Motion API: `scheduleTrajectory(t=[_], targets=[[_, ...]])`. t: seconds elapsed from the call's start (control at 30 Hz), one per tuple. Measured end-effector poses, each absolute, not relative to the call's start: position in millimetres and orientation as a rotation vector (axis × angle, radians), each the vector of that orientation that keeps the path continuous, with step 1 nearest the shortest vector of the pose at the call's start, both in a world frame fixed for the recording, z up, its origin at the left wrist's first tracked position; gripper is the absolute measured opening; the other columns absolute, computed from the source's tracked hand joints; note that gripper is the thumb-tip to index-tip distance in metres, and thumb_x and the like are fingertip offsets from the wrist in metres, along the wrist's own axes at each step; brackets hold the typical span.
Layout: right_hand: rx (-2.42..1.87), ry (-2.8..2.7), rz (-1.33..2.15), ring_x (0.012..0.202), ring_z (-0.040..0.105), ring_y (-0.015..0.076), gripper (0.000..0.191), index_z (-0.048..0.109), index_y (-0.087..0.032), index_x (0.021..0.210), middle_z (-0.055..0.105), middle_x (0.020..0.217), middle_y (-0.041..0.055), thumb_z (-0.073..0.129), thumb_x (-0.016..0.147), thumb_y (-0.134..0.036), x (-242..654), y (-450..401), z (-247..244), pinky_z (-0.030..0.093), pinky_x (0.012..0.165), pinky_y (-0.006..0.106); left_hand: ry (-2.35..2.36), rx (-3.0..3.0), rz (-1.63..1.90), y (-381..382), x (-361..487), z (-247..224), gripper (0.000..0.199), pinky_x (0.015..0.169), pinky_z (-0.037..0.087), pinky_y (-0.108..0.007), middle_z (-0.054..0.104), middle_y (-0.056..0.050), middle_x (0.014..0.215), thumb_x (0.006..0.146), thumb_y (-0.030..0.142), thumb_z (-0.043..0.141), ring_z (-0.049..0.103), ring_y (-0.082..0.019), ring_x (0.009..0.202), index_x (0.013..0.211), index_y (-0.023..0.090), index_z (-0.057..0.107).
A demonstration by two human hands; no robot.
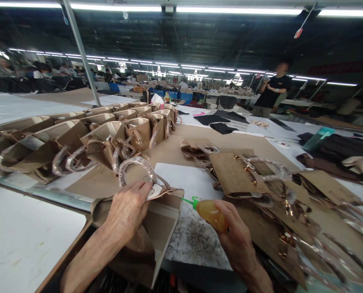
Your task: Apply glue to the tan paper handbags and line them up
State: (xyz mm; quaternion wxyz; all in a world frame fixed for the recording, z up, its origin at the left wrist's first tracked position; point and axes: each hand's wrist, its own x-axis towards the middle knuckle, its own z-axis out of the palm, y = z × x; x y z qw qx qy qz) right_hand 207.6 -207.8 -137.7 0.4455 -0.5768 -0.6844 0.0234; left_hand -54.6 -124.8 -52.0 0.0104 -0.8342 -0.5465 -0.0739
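My left hand (129,207) is closed on the upper edge of a brown handbag (166,219), which hangs tilted with its pale inner side showing. A handle (137,162) wrapped in clear plastic loops up beyond my fingers. In my right hand (234,232) is a squeeze bottle (212,213) of amber liquid, tipped sideways. Its thin green nozzle points left, its tip at or very near the bag's upper corner; whether they touch I cannot tell. The lower part of the bag drops below the table edge.
Rows of upright brown handbags (104,132) stand at the left. More bags with plastic-wrapped handles lie flat in a pile (236,175) at the right. A stained white sheet (196,240) lies in front. Dark fabric pieces (222,118) lie farther back; a person (273,91) stands beyond.
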Motion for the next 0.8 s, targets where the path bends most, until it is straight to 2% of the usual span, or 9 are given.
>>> scheduleTrajectory(t=[0.07, 0.17, 0.23, 0.3, 0.37, 0.43, 0.53, 0.67, 0.8], targets=[[-1.456, -1.686, 0.095, 0.098, 0.062, 0.0227, 0.029, 0.056, -0.024, 0.116, 0.061, 0.11, 0.0077, 0.055, 0.087, -0.018, 206.1, -212.1, -136.4, 0.051, 0.083, 0.031, -1.71, -2.6, -0.233, -125.4, -54.0, -50.5, 0.026, 0.074, 0.048, -0.03, 0.068, -0.007, 0.097, 0.086, 0.011, 0.04, 0.064, -0.022, 0.091, 0.097, 0.018, 0.063], [-1.536, -1.556, 0.198, 0.098, 0.062, 0.0256, 0.03, 0.059, -0.023, 0.112, 0.063, 0.109, 0.0078, 0.063, 0.083, -0.027, 207.4, -217.2, -134.1, 0.051, 0.085, 0.035, -1.727, -2.577, -0.218, -127.1, -53.8, -49.9, 0.026, 0.074, 0.048, -0.029, 0.068, -0.007, 0.098, 0.085, 0.011, 0.041, 0.064, -0.022, 0.092, 0.096, 0.018, 0.063], [-1.612, -1.391, 0.351, 0.097, 0.063, 0.0278, 0.037, 0.06, -0.021, 0.112, 0.065, 0.108, 0.0076, 0.069, 0.078, -0.035, 210.1, -219.0, -132.2, 0.051, 0.086, 0.038, -1.729, -2.557, -0.23, -127.7, -54.1, -51.0, 0.027, 0.074, 0.048, -0.03, 0.067, -0.008, 0.102, 0.085, 0.011, 0.041, 0.064, -0.022, 0.093, 0.1, 0.019, 0.062], [-1.614, -1.181, 0.644, 0.092, 0.064, 0.0288, 0.048, 0.058, -0.02, 0.115, 0.067, 0.102, 0.0068, 0.072, 0.074, -0.04, 212.2, -220.7, -130.1, 0.055, 0.078, 0.038, -1.732, -2.546, -0.246, -127.5, -54.5, -52.0, 0.029, 0.075, 0.048, -0.031, 0.067, -0.009, 0.105, 0.085, 0.011, 0.041, 0.063, -0.024, 0.094, 0.103, 0.018, 0.062], [-1.489, -0.93, 1.003, 0.082, 0.067, 0.0263, 0.052, 0.056, -0.02, 0.117, 0.069, 0.094, 0.005, 0.075, 0.073, -0.041, 211.9, -224.3, -127.9, 0.057, 0.062, 0.032, -1.756, -2.545, -0.238, -126.8, -54.6, -52.2, 0.03, 0.077, 0.049, -0.033, 0.066, -0.01, 0.108, 0.084, 0.01, 0.041, 0.063, -0.025, 0.096, 0.104, 0.018, 0.061], [-1.275, -0.655, 1.32, 0.07, 0.068, 0.0211, 0.046, 0.059, -0.019, 0.112, 0.071, 0.088, 0.0041, 0.075, 0.074, -0.04, 210.2, -229.4, -125.0, 0.052, 0.049, 0.023, -1.786, -2.555, -0.213, -126.2, -54.7, -51.7, 0.03, 0.079, 0.048, -0.033, 0.065, -0.01, 0.108, 0.083, 0.009, 0.041, 0.063, -0.025, 0.098, 0.103, 0.017, 0.062], [-0.982, -0.319, 1.603, 0.066, 0.069, 0.0147, 0.036, 0.068, -0.017, 0.1, 0.073, 0.088, 0.0081, 0.077, 0.075, -0.04, 213.3, -234.0, -113.7, 0.051, 0.052, 0.015, -1.798, -2.573, -0.199, -126.1, -55.2, -49.9, 0.029, 0.08, 0.048, -0.033, 0.066, -0.009, 0.106, 0.082, 0.008, 0.042, 0.063, -0.024, 0.098, 0.101, 0.018, 0.061], [-0.784, -0.183, 1.635, 0.074, 0.069, 0.0144, 0.035, 0.072, -0.021, 0.101, 0.071, 0.101, 0.0118, 0.082, 0.07, -0.035, 238.3, -223.1, -72.3, 0.054, 0.058, 0.015, -1.784, -2.603, -0.22, -125.9, -54.7, -43.1, 0.029, 0.079, 0.047, -0.033, 0.066, -0.008, 0.101, 0.083, 0.006, 0.04, 0.063, -0.024, 0.095, 0.1, 0.017, 0.061], [-0.762, -0.151, 1.366, 0.069, 0.068, 0.0114, 0.028, 0.071, -0.025, 0.105, 0.071, 0.094, 0.0097, 0.067, 0.083, -0.043, 270.2, -218.9, -29.0, 0.053, 0.053, 0.011, -1.667, -2.63, -0.195, -119.3, -48.0, -31.9, 0.029, 0.075, 0.047, -0.032, 0.066, -0.009, 0.099, 0.084, 0.004, 0.038, 0.062, -0.024, 0.092, 0.098, 0.015, 0.061]])
